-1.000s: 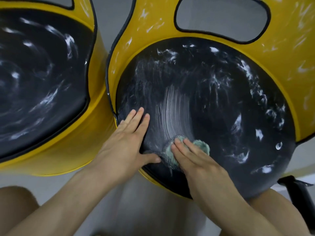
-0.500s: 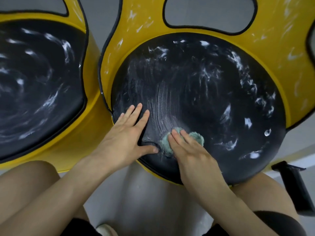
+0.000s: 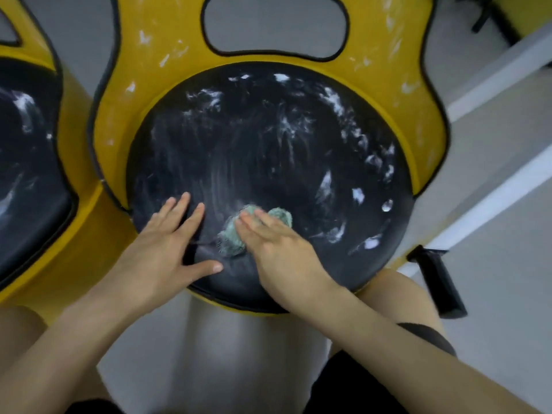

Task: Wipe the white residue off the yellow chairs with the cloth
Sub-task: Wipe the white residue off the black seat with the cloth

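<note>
The yellow chair in the middle of the frame is the biggest thing, and its round black seat fills the centre. A second yellow chair with the same dark seat is cut by the left edge of the frame. The left hand lies flat on the lower left part of the middle seat. Its fingers are straight and spread, the thumb is out to the side, and it holds nothing; I think it only steadies the chair. Just to the right of it, the right hand presses a small crumpled green cloth on the lower centre of the seat. Its fingers are straight and lie on top of the cloth, not curled round it. White residue shows as smears and spots on the right and upper parts of the seat, and as small flecks on the yellow backrest. The patch above the cloth looks thinner and streaked. In my judgement the step in hand is the wiping of this first seat, and it is far from finished. The next move calls for a firm push of the cloth toward the thick spots at the right side of the seat, while the left hand holds the chair steady.
</note>
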